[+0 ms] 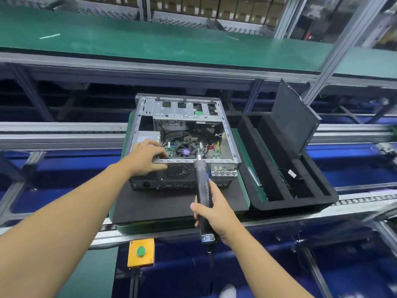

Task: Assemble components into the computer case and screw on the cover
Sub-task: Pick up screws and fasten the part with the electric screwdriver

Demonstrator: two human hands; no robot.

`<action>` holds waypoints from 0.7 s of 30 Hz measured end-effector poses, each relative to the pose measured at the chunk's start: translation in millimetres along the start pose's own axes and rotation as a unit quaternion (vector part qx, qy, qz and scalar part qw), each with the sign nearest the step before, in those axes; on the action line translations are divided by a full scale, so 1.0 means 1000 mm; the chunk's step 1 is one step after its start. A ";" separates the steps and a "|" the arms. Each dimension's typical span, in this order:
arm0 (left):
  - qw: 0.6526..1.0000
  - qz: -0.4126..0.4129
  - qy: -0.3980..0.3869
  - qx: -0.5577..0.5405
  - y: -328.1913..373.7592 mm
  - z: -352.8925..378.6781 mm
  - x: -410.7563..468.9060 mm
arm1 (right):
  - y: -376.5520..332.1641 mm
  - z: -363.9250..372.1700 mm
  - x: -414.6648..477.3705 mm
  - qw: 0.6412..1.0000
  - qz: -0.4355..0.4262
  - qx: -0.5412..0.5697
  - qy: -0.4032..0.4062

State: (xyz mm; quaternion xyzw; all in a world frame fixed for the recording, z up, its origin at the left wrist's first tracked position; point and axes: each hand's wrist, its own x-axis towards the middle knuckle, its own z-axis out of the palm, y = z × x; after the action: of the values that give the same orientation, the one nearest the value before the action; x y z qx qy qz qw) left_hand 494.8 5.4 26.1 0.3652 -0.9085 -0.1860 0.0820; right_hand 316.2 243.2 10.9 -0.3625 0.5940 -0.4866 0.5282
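Note:
An open computer case (231, 134) lies on its side on a black mat, showing the motherboard (211, 152), a fan (186, 152) and a silver drive cage (171, 109). My left hand (148, 157) rests on the case's near top rail, thumb on the outer wall and fingers curled over the edge. My right hand (216, 214) grips a black electric screwdriver (203, 186). Its tip points down at the same rail, right of my left hand. The black side cover (294, 117) leans upright in a foam tray to the right.
The black foam tray (266, 168) has long slots and holds a loose cable (291, 175). A yellow box with a green button (141, 252) sits on the near frame. A green conveyor belt (150, 41) runs behind, and metal rails cross left and right.

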 end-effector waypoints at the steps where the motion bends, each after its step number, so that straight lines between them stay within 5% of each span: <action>1: 0.999 -0.001 0.009 -0.032 0.001 -0.001 -0.002 | 0.000 0.001 0.000 1.000 -0.002 -0.002 -0.003; 21: 0.999 -0.030 0.003 -0.031 -0.001 0.000 0.001 | 0.016 0.031 -0.001 0.997 0.022 -0.049 -0.060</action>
State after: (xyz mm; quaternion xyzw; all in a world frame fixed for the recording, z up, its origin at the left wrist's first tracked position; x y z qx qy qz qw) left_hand 494.5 3.9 25.3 0.3905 -0.8905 -0.2153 0.0908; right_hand 347.7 242.8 -2.9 -0.4035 0.5920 -0.4224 0.5552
